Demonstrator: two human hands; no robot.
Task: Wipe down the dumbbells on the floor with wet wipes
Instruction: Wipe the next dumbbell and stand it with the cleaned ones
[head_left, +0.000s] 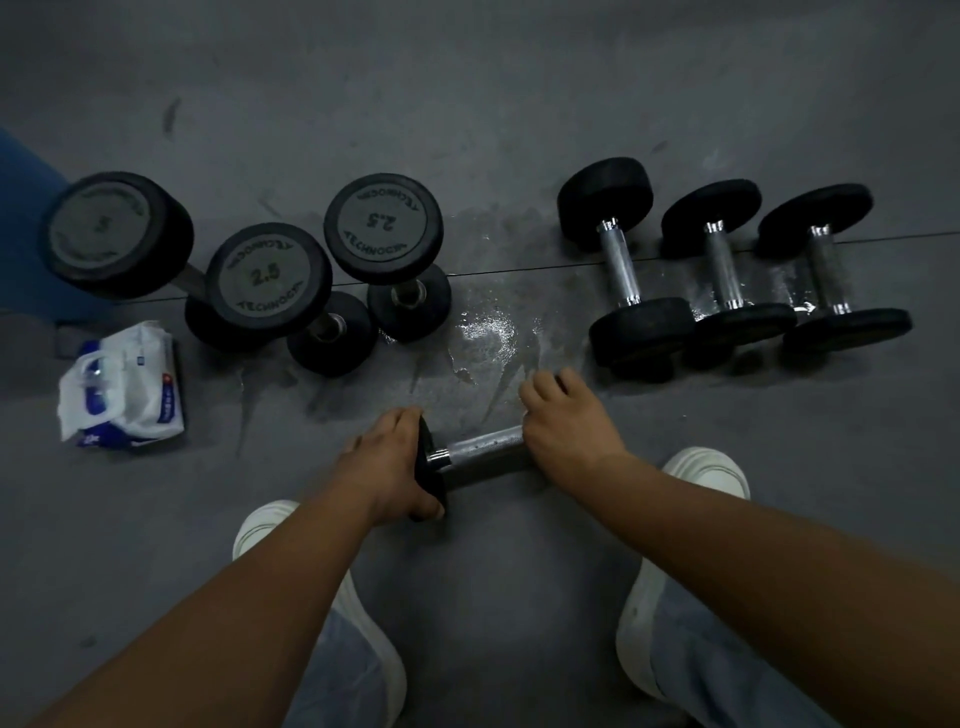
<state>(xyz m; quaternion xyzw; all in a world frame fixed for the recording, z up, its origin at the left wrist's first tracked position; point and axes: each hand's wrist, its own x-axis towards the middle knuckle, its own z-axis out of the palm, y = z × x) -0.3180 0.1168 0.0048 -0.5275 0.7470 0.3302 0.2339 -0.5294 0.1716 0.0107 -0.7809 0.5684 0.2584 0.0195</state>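
A small dumbbell (480, 451) with a metal handle lies on the grey floor between my feet. My left hand (390, 462) grips its black left head. My right hand (569, 418) curls over the right end, hiding that head; no wipe shows in it. Three dumbbells stand on end at the left (382, 221). Three more lie flat in a row at the right (623, 260). A white and blue pack of wet wipes (124, 384) sits at the far left, its top open.
A wet patch (485, 327) shines on the floor between the two groups of dumbbells. My white shoes (709, 470) flank the dumbbell I hold. Something blue (23, 218) stands at the left edge.
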